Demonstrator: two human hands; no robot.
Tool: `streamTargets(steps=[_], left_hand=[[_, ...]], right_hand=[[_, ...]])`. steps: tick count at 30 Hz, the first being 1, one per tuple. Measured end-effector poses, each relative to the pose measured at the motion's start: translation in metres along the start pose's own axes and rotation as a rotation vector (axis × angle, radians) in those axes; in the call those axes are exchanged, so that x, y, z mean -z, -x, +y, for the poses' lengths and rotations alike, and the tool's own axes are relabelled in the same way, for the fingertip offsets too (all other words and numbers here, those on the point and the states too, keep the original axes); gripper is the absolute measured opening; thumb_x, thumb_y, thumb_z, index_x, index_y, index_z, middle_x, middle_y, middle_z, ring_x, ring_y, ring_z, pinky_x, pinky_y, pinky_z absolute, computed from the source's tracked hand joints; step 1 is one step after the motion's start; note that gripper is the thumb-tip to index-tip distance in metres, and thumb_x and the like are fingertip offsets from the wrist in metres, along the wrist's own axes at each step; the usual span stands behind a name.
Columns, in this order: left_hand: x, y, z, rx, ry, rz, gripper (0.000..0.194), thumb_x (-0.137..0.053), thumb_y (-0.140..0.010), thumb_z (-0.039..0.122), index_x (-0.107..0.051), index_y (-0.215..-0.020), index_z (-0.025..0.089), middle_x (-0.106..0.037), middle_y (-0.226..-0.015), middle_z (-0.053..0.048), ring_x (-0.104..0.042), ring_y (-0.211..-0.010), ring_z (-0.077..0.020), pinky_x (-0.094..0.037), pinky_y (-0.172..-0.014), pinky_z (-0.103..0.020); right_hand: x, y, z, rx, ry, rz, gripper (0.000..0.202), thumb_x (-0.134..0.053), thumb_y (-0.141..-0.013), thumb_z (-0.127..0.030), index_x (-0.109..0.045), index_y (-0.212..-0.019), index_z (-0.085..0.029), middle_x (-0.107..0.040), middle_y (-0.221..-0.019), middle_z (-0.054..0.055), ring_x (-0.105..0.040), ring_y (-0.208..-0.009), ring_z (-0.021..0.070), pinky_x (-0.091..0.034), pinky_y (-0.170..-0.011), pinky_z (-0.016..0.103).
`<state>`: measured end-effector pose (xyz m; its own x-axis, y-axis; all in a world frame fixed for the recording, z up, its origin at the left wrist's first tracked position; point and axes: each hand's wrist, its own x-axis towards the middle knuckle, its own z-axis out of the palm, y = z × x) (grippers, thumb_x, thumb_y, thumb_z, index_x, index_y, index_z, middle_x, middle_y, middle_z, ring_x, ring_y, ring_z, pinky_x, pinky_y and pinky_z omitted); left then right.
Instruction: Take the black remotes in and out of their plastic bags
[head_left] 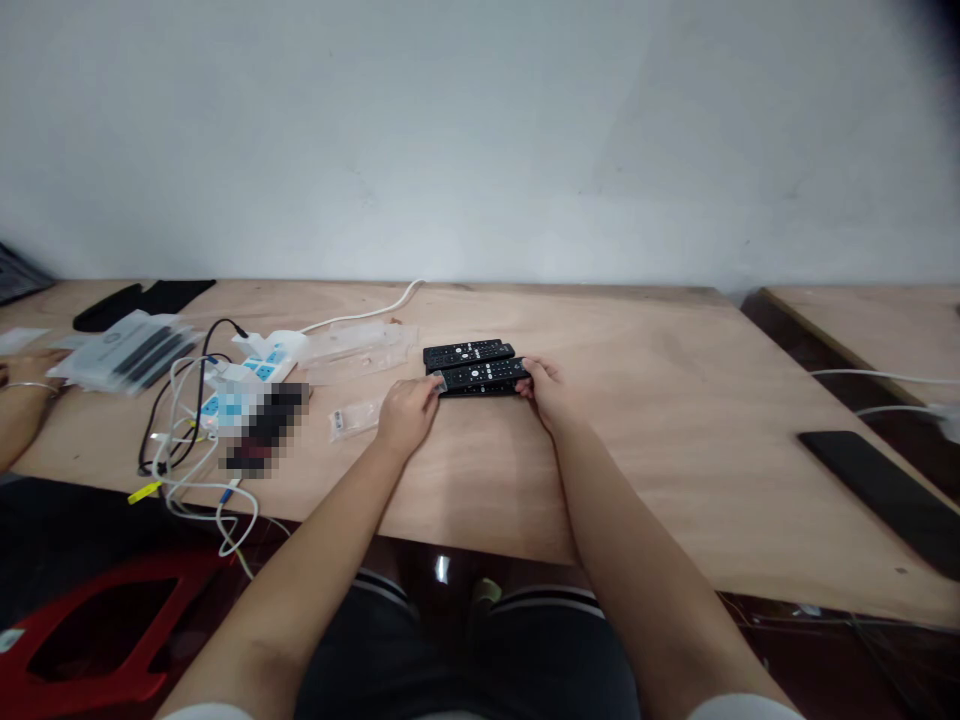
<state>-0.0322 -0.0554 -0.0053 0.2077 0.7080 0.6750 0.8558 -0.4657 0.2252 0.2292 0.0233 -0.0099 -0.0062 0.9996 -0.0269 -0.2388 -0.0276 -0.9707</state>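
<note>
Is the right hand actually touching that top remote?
Touching. The head view shows the right hand with its fingertips against the right end of the top remote.

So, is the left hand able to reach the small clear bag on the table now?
Probably yes: the small clear bag lies right beside the left hand, with nothing visible between them. The fingers are busy at one end of the black remote, though, so they would likely have to leave it first.

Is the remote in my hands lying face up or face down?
Face up: the remote between your left hand and right hand shows its rows of buttons.
</note>
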Motion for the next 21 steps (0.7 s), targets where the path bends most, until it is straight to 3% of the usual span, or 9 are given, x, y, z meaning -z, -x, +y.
streamTargets(steps=[7, 12, 21], left_hand=[[0.004, -0.002, 0.004, -0.048, -0.001, 0.062, 0.017, -0.064, -0.098, 0.022, -0.068, -0.115, 0.019, -0.079, -0.109, -0.010, -0.075, -0.097, -0.0249, -0.059, -0.087, -0.042], [0.005, -0.002, 0.007, -0.034, 0.057, 0.040, 0.030, -0.067, -0.097, 0.027, -0.062, -0.126, 0.019, -0.074, -0.126, -0.012, -0.072, -0.113, -0.0258, -0.058, -0.098, -0.044], [0.004, -0.003, 0.011, -0.023, 0.112, -0.026, 0.037, -0.061, -0.097, 0.021, -0.056, -0.133, 0.021, -0.067, -0.139, -0.014, -0.063, -0.131, -0.0261, -0.052, -0.111, -0.047]], right_hand=[[0.001, 0.001, -0.001, -0.004, -0.009, -0.028, 0.033, -0.075, -0.074, -0.050, -0.068, -0.088, -0.021, -0.060, -0.051, -0.003, -0.052, -0.045, 0.0100, -0.038, -0.045, 0.021], [-0.001, 0.001, -0.001, 0.004, -0.002, -0.018, 0.035, -0.075, -0.076, -0.054, -0.066, -0.088, -0.022, -0.059, -0.050, -0.004, -0.052, -0.045, 0.0104, -0.038, -0.045, 0.022], [-0.003, 0.002, -0.002, -0.002, -0.004, -0.009, 0.035, -0.076, -0.074, -0.053, -0.065, -0.088, -0.022, -0.061, -0.053, -0.004, -0.054, -0.047, 0.0103, -0.038, -0.045, 0.021]])
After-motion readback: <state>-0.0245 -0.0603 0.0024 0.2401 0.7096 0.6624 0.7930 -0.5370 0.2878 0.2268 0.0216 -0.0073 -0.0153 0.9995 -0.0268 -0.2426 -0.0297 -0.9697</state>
